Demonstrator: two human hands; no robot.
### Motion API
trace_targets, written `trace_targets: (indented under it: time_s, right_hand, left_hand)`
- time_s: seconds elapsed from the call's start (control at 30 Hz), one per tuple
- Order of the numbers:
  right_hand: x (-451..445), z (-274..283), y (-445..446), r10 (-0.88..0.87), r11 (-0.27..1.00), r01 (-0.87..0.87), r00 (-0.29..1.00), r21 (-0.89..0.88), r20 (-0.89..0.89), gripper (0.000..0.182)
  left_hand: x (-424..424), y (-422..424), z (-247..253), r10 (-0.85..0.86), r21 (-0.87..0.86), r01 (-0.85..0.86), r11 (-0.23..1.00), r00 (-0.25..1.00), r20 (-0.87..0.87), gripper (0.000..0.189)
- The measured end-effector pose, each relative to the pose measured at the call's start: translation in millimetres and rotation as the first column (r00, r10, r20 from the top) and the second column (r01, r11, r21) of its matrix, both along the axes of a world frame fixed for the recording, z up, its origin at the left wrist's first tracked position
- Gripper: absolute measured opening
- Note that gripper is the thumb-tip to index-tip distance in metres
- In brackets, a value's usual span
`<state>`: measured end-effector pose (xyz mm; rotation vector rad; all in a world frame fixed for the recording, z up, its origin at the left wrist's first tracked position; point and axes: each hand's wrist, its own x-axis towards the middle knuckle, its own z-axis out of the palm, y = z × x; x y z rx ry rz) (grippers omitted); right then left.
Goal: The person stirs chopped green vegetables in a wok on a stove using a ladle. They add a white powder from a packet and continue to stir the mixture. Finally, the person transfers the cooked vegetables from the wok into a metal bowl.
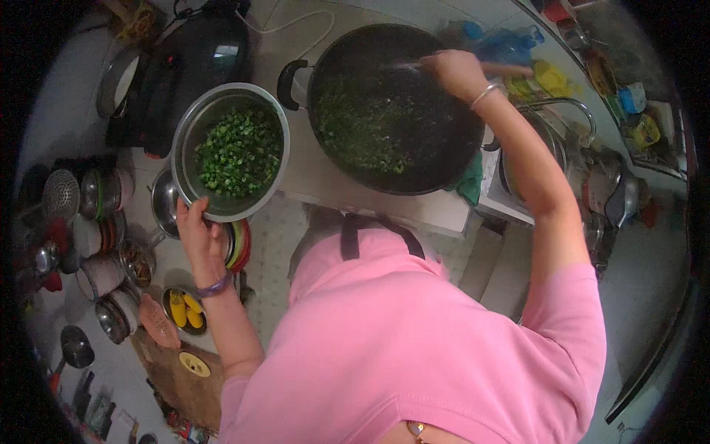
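A large black wok (444, 150) stands on the counter before me, with chopped greens (355, 139) in its left part under a haze. My right hand (457, 72) grips the wooden handle (507, 69) of a utensil over the wok's upper right; its metal end is blurred. To the wok's left, a steel bowl (183, 161) holds more chopped green vegetable pieces (238, 152). My left hand (201, 236) has its fingers on the bowl's lower rim, gripping it.
A black appliance (205, 61) stands at upper left. Stacked bowls (102, 277), a dish of yellow pieces (186, 311) and a wooden board (183, 383) lie at left. A curved tap (588, 119) and a green cloth (471, 180) are at right.
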<state>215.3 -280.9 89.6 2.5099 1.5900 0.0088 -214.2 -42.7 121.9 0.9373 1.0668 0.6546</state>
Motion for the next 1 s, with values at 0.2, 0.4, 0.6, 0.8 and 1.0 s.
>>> trace_targets:
  time_s: [0.2, 0.4, 0.6, 0.8, 1.0]
  right_hand:
    - [-10.9, 61.6, 10.9, 0.357, 0.932, -0.341, 0.921, -0.12, 0.159, 0.03]
    - [-15.8, 33.1, 28.1, 0.283, 0.95, -0.247, 0.939, -0.193, 0.194, 0.026]
    - [-12.6, 75.2, 23.3, 0.213, 0.945, -0.147, 0.955, -0.293, 0.206, 0.03]
    - [-17.1, 53.4, 34.1, 0.276, 0.935, -0.184, 0.914, -0.303, 0.297, 0.01]
    - [-11.2, 86.1, 23.0, 0.367, 0.907, -0.251, 0.865, -0.339, 0.343, 0.017]
  left_hand:
    - [-10.1, -11.9, -4.4, 0.068, -0.038, -0.067, 0.997, 0.997, 0.027, 0.027]
    - [-8.4, -10.6, -18.4, 0.053, -0.017, -0.053, 0.998, 0.999, 0.006, 0.027]
    - [-15.2, -17.7, -23.6, 0.07, -0.04, -0.068, 0.997, 0.997, 0.045, 0.027]
    - [-12.5, -16.9, -27.6, 0.046, -0.05, -0.042, 0.998, 0.996, 0.081, 0.028]
    - [-28.2, -18.8, -37.6, 0.059, -0.049, -0.056, 0.997, 0.996, 0.07, 0.029]
